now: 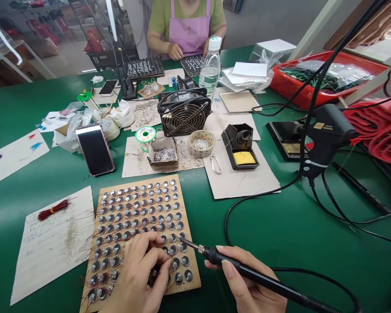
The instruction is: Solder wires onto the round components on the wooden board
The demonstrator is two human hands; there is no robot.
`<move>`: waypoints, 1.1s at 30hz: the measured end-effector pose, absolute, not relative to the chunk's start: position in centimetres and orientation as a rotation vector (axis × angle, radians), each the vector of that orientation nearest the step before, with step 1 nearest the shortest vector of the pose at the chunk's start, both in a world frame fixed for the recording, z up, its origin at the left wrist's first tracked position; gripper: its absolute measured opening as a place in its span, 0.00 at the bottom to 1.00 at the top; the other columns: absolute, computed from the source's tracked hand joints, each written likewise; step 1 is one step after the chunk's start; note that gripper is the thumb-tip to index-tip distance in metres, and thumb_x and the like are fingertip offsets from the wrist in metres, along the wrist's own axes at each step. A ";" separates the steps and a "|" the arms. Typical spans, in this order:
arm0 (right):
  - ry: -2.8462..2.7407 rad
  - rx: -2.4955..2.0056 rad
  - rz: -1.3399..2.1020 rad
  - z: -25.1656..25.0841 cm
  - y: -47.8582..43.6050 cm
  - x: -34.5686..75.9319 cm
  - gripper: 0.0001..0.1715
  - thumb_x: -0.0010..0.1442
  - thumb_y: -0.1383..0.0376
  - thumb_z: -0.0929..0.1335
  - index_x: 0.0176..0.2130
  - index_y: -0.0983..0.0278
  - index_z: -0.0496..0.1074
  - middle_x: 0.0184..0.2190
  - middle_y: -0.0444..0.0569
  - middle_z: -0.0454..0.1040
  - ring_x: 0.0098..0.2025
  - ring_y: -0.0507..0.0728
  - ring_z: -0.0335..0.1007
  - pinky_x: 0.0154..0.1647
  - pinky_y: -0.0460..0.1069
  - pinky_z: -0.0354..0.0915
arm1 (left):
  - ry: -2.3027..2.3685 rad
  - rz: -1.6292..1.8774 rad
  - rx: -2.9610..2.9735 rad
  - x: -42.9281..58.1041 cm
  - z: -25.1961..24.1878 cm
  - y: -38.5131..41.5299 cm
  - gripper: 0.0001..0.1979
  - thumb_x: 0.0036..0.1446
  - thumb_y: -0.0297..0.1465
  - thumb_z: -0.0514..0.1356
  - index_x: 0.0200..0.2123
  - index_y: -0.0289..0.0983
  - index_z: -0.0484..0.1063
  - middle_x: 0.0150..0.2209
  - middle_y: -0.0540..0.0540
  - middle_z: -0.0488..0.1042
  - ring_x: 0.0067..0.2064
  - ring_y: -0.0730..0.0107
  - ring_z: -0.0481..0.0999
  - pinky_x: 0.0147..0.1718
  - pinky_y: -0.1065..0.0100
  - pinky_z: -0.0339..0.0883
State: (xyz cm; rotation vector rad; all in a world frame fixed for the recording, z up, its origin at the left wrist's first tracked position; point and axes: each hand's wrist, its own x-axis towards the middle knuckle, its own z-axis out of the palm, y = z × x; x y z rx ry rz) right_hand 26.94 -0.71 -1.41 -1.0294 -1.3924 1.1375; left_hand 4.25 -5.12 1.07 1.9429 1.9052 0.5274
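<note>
My right hand [244, 278] grips a black soldering iron [257, 274] like a pen. The iron's tip points left, close to small silver round parts at the right side of a wooden board [190, 280]. Rows of these parts, with thin dark red wires, fill the board. Over its lower middle rests my left hand [143, 269], with fingers bent and thumb and fingertips drawn together. What those fingertips hold, if anything, is hidden. On a paper sheet [28, 269] left of the board lies a bundle of red wires [54, 210].
Behind the board stand a phone [95, 150], a box of metal bits [163, 163], a round tub [201, 153], a solder spool [145, 134], a fan [184, 115] and an iron stand [236, 152]. A black cable [230, 213] loops at right. Across the table sits a person [189, 30].
</note>
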 end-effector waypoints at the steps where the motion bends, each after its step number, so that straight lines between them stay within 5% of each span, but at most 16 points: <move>1: -1.392 -1.027 1.144 -1.4 -0.7 27.0 0.16 0.65 0.73 0.69 0.50 0.59 0.79 0.40 0.50 0.83 0.33 0.60 0.85 0.35 0.48 0.82 | 1.915 0.559 1.915 4.4 1.1 -5.1 0.07 0.64 0.28 0.56 0.33 0.41 0.71 0.46 0.40 0.73 0.50 0.54 0.72 0.46 0.56 0.70; 33: -1.549 -0.995 1.122 -1.3 -0.9 27.2 0.22 0.63 0.76 0.69 0.52 0.56 0.76 0.39 0.47 0.82 0.32 0.57 0.84 0.33 0.48 0.81 | 1.860 0.411 1.776 3.7 1.7 -3.2 0.07 0.63 0.28 0.52 0.31 0.40 0.64 0.41 0.46 0.70 0.44 0.60 0.71 0.40 0.60 0.68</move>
